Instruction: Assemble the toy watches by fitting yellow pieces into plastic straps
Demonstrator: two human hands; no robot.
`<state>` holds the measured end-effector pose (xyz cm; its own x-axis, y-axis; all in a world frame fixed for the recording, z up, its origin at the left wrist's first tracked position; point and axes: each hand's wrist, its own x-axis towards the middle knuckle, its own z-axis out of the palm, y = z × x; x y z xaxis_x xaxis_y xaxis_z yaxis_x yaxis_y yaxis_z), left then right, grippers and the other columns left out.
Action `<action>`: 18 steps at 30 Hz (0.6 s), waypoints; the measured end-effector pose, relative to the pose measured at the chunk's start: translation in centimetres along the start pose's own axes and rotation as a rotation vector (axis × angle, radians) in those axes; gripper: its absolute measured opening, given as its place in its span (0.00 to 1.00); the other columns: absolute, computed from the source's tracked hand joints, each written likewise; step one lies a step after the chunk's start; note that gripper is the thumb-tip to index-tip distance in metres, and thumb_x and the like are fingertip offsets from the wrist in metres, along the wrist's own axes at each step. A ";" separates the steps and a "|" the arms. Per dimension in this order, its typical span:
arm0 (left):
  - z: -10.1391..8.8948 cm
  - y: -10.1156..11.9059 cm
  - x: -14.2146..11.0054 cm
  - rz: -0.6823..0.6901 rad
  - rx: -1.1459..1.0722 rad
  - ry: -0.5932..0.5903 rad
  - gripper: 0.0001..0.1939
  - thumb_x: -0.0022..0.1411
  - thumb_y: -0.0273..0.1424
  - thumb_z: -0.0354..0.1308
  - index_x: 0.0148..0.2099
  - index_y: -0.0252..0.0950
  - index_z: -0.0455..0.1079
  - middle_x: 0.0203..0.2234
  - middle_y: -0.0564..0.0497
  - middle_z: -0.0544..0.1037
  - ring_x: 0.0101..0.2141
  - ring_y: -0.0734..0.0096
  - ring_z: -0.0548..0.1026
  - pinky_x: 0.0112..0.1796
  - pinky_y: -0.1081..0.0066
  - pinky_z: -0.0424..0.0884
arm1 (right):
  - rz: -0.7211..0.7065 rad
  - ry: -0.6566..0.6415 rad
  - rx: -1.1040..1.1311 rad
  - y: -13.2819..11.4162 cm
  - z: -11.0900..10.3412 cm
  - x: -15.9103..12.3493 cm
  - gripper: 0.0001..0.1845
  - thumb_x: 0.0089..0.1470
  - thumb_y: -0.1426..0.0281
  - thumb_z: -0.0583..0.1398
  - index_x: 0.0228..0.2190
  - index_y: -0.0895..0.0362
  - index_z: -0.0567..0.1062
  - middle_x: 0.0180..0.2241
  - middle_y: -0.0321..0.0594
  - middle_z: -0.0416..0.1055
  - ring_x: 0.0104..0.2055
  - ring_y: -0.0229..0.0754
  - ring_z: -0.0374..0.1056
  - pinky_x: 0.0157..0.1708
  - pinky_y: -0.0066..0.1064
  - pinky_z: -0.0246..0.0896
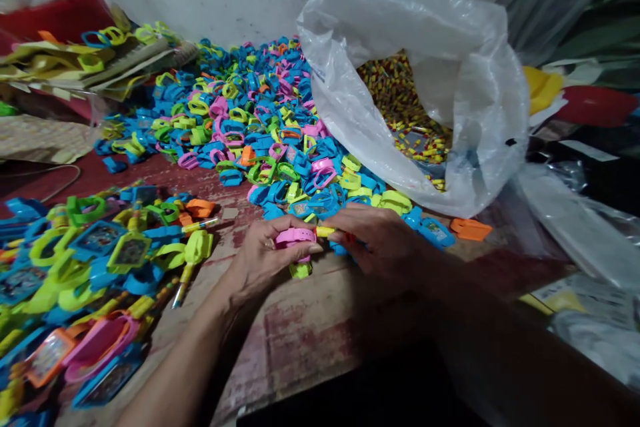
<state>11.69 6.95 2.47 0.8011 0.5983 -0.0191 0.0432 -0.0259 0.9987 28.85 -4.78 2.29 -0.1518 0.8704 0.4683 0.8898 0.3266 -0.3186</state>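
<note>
In the middle of the head view, my left hand [267, 247] is closed round a pink toy watch [295, 236], with the thumb along its near side. My right hand [373, 237] pinches a small yellow-and-red piece [326, 231] against the watch's right side. Whether the piece is inserted or only touching, I cannot tell. A yellow-green plastic part [301, 270] shows just below the pink watch. Beyond both hands spreads a big heap of blue, pink, green and orange toy watches [270, 117].
At the right back, an open white plastic bag [480, 80] holds many small yellow-and-red pieces [395, 93]. Another pile of toy watches [95, 260], some with sticks attached, lies at left. An orange part [470, 229] is right of my hands. A red container [60, 13] stands far left.
</note>
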 end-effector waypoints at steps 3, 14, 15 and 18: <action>-0.3 0.2 -0.2 0.020 0.062 -0.018 0.13 0.41 0.35 0.74 0.28 0.36 0.76 0.19 0.53 0.74 0.21 0.72 0.70 0.22 0.75 0.63 | -0.043 -0.054 0.007 0.6 -0.3 0.2 0.16 0.66 0.67 0.49 0.37 0.57 0.75 0.32 0.41 0.76 0.35 0.41 0.69 0.35 0.30 0.59; -0.9 -0.9 0.1 0.051 0.125 -0.116 0.06 0.51 0.30 0.67 0.31 0.32 0.76 0.21 0.53 0.76 0.22 0.77 0.70 0.24 0.80 0.65 | 0.043 -0.148 0.037 0.2 -0.5 -0.2 0.14 0.65 0.66 0.52 0.39 0.58 0.76 0.31 0.41 0.75 0.34 0.40 0.69 0.34 0.28 0.57; -0.8 -1.1 0.1 0.053 0.123 -0.122 0.06 0.51 0.30 0.68 0.31 0.32 0.76 0.22 0.53 0.77 0.23 0.77 0.71 0.24 0.80 0.66 | 0.063 -0.135 0.015 0.2 -0.4 -0.3 0.15 0.65 0.66 0.51 0.38 0.58 0.76 0.32 0.41 0.75 0.34 0.40 0.69 0.33 0.28 0.57; -0.7 -1.6 0.3 0.042 0.081 -0.140 0.09 0.50 0.31 0.69 0.34 0.33 0.76 0.24 0.52 0.79 0.25 0.75 0.74 0.26 0.79 0.68 | 0.091 -0.106 -0.072 0.2 -0.1 -0.7 0.15 0.65 0.66 0.51 0.36 0.58 0.75 0.33 0.43 0.75 0.34 0.41 0.69 0.34 0.29 0.57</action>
<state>11.41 7.77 0.87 0.8781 0.4783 0.0105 0.0513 -0.1160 0.9919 29.17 -5.37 2.01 -0.1104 0.9304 0.3495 0.9299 0.2209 -0.2942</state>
